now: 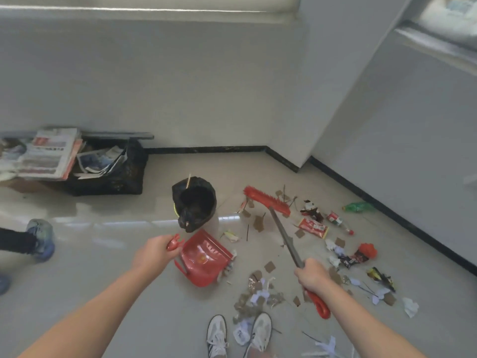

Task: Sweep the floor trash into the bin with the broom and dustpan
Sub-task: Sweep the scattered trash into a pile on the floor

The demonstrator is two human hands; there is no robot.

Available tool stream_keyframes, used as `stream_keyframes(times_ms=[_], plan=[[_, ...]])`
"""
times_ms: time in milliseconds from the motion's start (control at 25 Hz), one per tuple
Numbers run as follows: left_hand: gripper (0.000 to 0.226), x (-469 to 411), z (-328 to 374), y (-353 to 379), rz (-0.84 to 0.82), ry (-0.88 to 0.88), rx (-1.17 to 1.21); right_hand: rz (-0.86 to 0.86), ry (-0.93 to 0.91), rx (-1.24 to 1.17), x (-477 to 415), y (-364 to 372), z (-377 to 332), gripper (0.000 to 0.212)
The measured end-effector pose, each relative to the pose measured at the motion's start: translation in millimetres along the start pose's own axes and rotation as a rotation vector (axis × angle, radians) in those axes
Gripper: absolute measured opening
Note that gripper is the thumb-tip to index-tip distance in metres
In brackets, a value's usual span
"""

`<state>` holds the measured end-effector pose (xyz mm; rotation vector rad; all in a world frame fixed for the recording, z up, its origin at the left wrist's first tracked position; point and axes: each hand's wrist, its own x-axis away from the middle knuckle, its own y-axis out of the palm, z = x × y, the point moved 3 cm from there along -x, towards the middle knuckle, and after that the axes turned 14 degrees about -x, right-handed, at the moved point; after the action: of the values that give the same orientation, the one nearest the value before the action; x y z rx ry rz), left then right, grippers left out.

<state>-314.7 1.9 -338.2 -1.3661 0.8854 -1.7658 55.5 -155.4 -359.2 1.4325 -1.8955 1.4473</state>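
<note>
At frame centre, the dustpan (204, 257) is being held by the left hand (152, 251), clamped on its handle, beside the bin (195, 202). The broom (268, 201) is being gripped by the right hand (311, 275), its head at centre right; the scattered trash (313, 227) probably needs sweeping panward next.

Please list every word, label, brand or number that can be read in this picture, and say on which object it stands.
Nothing here can be read with certainty.
Newspapers: red and dark headlines, too blurred to read.
Red wrapper: light print, too small to read.
Red can: label blurred.
Green bottle: no label legible.
Dustpan: a round mark, no letters legible.
</note>
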Motion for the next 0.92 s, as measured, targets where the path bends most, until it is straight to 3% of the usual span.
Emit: stream_keyframes(times_ms=[280,360,520,640,760,920], plan=[[0.021,10,-16,5,-0.028,-0.083,-0.125,-0.056,-0.07,0.048,-77,5,-52,0.009],[0.016,10,-25,13,0.03,-0.095,-0.151,-0.048,-0.083,0.078,-110,10,-64,0.015],[0.029,23,-75,24,0.119,-0.151,-0.164,-0.094,-0.047,0.052,-177,21,-77,0.017],[0.044,40,-141,46,0.071,-0.18,-0.038,-0.151,0.01,0.1,-212,26,-69,0.024],[0.054,47,-183,68,0.045,-0.167,-0.098,-0.15,0.038,0.111,-219,34,-48,0.035],[0.037,33,-167,61,0.108,-0.14,-0.024,-0.184,0.048,0.091,-190,59,-17,0.042]])
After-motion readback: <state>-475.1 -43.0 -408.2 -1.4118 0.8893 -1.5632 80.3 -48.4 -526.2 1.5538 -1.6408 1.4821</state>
